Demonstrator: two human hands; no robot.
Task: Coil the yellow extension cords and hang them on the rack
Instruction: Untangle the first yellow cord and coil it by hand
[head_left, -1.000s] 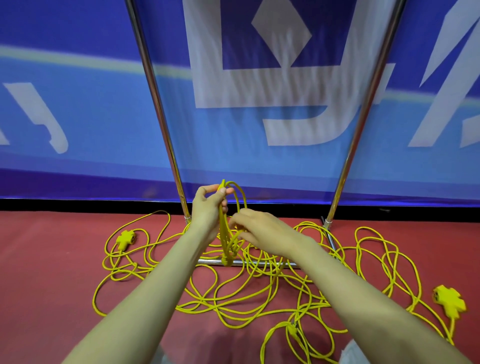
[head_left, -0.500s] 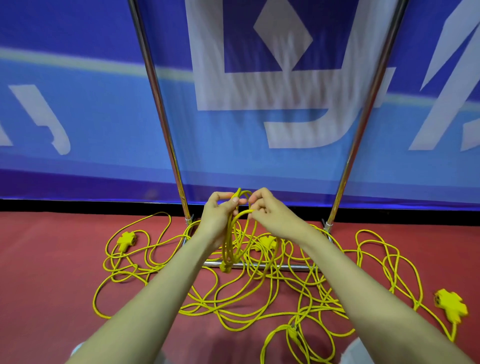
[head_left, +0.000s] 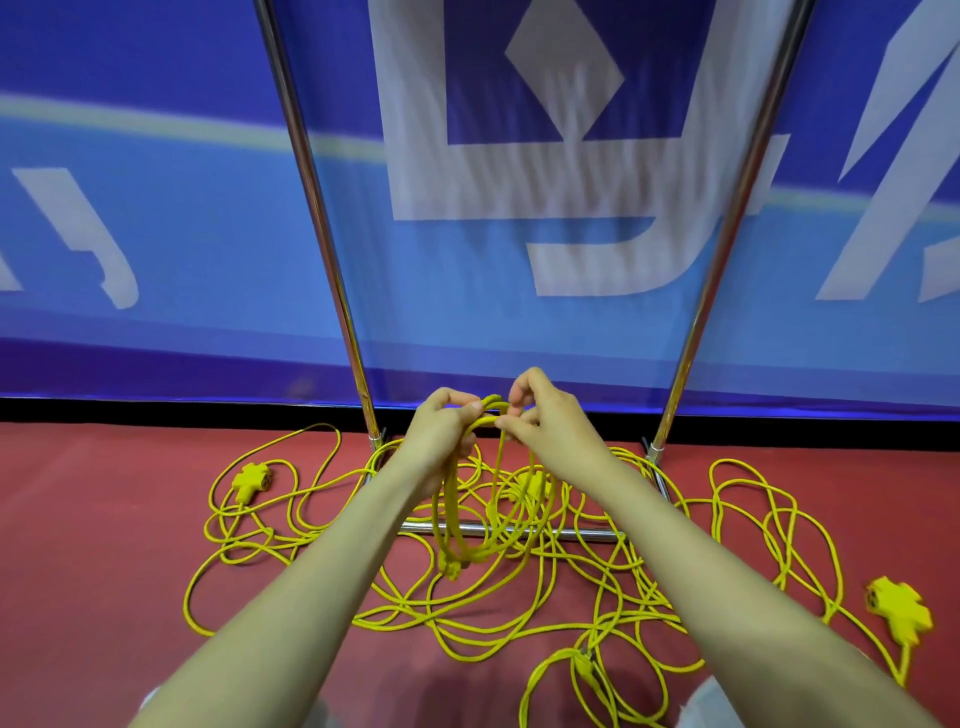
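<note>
Each new loop should be laid beside the last at matching length and without twist, so the bundle would hang cleanly on the chrome tubular rack (head_left: 322, 218). The left hand (head_left: 447, 431) was curled round the top of a small coil of thin yellow extension cord (head_left: 453, 519) dangling near the rack's base bar, and the right hand (head_left: 550, 426) pinched a strand against it. The loose cords (head_left: 597, 587) lay tangled on the red floor (head_left: 104, 519).
</note>
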